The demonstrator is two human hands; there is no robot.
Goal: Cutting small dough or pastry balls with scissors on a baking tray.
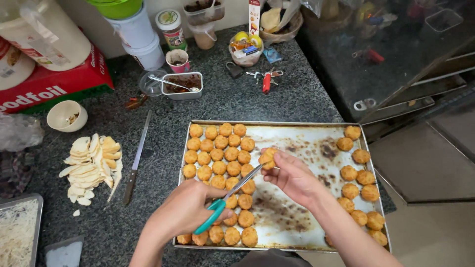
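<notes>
Metal tray (302,124) w/ stained matt paper; scissors (232,194): shiny metal blades, glossy teal plastic handles; speckled stone counter (237,104)

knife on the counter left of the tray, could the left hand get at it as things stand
Probably not right away: the left hand is gripping teal-handled scissors over the baking tray. The knife lies in the open beside the sliced pieces, nothing covering it.

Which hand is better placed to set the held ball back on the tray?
Right. The right hand already pinches the ball in its fingertips above the tray, next to the packed rows. The left hand is occupied gripping the teal-handled scissors, blades pointing at the ball.
</notes>
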